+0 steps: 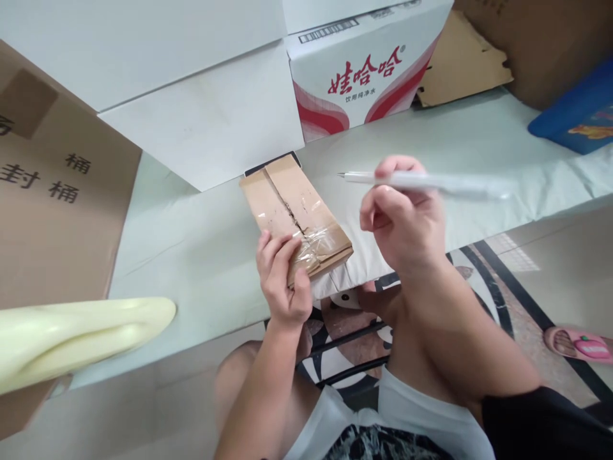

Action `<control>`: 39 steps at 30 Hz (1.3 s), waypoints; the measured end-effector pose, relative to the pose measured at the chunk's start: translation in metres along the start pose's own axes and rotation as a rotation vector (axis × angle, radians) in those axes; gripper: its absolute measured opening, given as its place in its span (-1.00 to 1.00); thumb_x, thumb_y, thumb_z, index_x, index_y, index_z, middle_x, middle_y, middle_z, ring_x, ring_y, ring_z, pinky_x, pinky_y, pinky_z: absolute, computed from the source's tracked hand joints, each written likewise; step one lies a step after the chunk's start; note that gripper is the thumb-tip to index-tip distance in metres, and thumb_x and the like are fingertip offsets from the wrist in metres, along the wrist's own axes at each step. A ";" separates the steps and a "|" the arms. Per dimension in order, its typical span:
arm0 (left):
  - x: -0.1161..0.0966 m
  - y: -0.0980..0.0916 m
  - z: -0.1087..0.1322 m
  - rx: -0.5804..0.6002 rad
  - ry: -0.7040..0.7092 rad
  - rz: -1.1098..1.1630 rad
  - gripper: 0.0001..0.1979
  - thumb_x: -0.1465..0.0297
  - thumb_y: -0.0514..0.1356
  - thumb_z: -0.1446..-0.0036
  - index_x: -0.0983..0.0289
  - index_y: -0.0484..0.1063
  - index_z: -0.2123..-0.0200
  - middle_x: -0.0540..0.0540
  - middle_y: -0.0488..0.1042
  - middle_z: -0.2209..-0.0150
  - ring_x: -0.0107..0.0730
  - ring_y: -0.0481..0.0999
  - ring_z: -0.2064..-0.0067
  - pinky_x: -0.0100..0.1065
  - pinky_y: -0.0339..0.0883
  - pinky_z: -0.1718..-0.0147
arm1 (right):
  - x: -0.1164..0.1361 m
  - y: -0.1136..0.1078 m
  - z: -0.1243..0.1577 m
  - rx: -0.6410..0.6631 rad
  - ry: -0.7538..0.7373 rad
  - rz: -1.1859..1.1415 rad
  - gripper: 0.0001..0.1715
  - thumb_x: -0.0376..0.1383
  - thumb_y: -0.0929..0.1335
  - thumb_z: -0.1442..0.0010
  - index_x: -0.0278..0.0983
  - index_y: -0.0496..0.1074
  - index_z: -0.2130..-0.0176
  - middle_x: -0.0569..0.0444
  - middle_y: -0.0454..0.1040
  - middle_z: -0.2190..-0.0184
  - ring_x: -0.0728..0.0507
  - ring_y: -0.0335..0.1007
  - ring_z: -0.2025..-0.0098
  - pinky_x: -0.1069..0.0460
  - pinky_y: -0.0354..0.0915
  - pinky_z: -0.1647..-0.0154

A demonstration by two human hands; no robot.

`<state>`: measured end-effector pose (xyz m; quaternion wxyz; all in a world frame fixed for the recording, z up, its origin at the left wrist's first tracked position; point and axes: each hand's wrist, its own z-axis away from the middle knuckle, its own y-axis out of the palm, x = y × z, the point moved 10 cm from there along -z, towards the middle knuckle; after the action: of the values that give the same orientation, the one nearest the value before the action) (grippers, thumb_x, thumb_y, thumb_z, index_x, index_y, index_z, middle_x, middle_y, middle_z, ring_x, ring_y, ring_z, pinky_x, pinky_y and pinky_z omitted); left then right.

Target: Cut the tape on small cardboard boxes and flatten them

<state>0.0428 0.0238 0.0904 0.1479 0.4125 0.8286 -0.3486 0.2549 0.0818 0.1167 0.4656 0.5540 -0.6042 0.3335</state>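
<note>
My left hand grips the near left corner of a small cardboard box, fingers over its top and thumb at the near end. Clear tape crosses the box, and a ragged dark slit runs along the middle of its top. Under the far end of the box a dark flat edge sticks out. In the air to the right, my right hand is closed around a pale, see-through pen, apart from the box. Its fine tip points left; the rear end is blurred by motion.
Behind the box stand large white cartons and a white carton with red print. A big brown carton is at left, near a pale yellow smooth object. At right are torn cardboard and a blue container.
</note>
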 end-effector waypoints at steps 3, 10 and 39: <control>-0.004 0.003 0.002 -0.003 -0.018 -0.022 -0.65 0.28 0.06 -0.36 0.25 0.51 -0.08 0.24 0.53 -0.07 -0.04 0.44 -0.26 0.14 0.16 -0.40 | 0.006 0.012 0.009 0.047 0.025 0.032 -0.56 0.13 0.34 -0.30 -0.17 0.37 0.29 0.24 0.26 0.64 0.01 0.17 0.63 0.04 0.20 0.59; -0.011 0.004 -0.001 0.020 0.019 0.005 -0.66 0.32 0.07 -0.36 0.22 0.46 -0.12 0.18 0.54 -0.07 -0.16 0.51 -0.17 0.05 0.15 -0.42 | 0.009 0.043 0.021 0.314 0.085 0.062 -0.66 0.01 0.39 -0.28 -0.21 0.42 0.17 0.14 0.46 0.46 -0.01 0.37 0.47 0.07 0.25 0.51; -0.014 0.009 0.004 0.026 0.017 -0.066 -0.61 0.27 0.02 -0.32 0.20 0.44 -0.12 0.17 0.57 -0.06 -0.08 0.55 -0.18 0.12 0.23 -0.39 | 0.008 0.048 0.023 0.346 -0.043 0.583 -0.77 -0.41 0.44 -0.07 -0.18 0.32 0.45 0.24 0.34 0.64 0.03 0.15 0.62 0.05 0.09 0.60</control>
<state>0.0583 0.0169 0.0903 0.1237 0.3900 0.8382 -0.3605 0.2041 0.0658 0.1213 0.2371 0.4356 -0.6813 0.5384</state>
